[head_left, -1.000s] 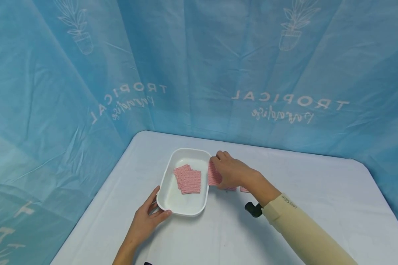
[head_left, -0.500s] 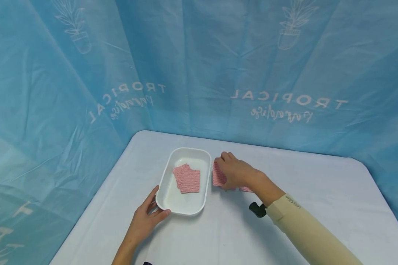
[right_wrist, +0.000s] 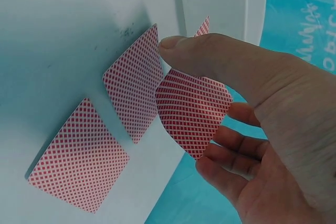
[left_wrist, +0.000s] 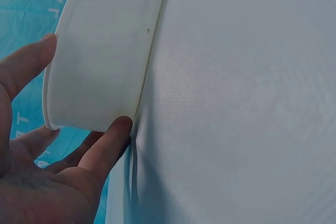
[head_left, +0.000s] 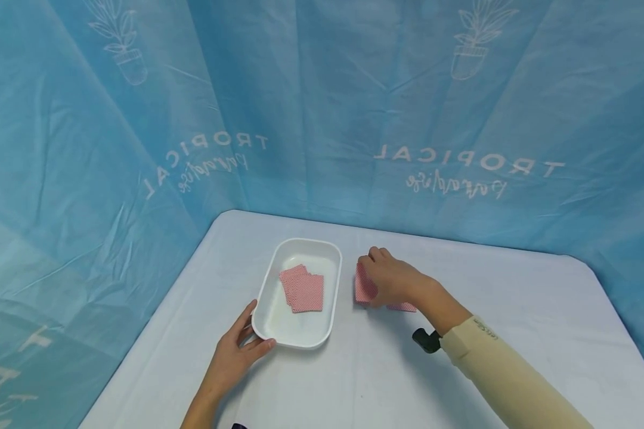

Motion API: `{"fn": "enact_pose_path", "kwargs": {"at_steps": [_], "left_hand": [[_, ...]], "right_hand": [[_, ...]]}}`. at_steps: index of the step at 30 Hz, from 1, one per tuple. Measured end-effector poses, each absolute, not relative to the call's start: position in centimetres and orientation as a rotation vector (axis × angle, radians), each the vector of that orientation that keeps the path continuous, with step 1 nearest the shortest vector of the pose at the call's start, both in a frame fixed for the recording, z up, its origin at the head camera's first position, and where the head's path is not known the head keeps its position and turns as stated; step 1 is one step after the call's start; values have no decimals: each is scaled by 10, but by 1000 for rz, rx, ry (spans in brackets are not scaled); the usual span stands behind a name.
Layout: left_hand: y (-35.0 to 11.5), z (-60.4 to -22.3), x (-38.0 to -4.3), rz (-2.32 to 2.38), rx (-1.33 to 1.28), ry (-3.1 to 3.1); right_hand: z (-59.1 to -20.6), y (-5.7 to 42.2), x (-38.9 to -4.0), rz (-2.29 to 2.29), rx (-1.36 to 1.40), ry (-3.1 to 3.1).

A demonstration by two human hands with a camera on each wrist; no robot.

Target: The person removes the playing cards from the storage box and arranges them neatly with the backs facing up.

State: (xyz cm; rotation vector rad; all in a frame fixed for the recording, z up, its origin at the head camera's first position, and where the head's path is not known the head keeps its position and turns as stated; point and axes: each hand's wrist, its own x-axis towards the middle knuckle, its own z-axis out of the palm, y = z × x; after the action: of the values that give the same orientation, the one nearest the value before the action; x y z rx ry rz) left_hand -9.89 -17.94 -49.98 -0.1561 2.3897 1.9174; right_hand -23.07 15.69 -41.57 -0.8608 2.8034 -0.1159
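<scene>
Red-backed, the card (right_wrist: pixel 191 114) bows, clamped between thumb and fingers of the right hand (head_left: pixel 394 283), just right of the tray (head_left: pixel 295 329); the left hand (head_left: pixel 237 353) grips the tray's near left corner. Thin, springy, likely light and slick: opposite edges look the safest hold.

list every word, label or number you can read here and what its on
"TROPICAL", mirrored, on the blue curtain, twice
"Paradise", mirrored script, below each
Large letters at its lower left: no whole word readable
Sleeve: print too small to read surely
Card backs: no text visible
</scene>
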Motion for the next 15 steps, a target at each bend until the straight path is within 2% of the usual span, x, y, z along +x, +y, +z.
{"fn": "enact_pose_path", "kwargs": {"at_steps": [15], "left_hand": [[-179, -499, -97, 1916, -164, 2384]], "right_hand": [[-420, 174, -231, -161, -796, 2762]]}}
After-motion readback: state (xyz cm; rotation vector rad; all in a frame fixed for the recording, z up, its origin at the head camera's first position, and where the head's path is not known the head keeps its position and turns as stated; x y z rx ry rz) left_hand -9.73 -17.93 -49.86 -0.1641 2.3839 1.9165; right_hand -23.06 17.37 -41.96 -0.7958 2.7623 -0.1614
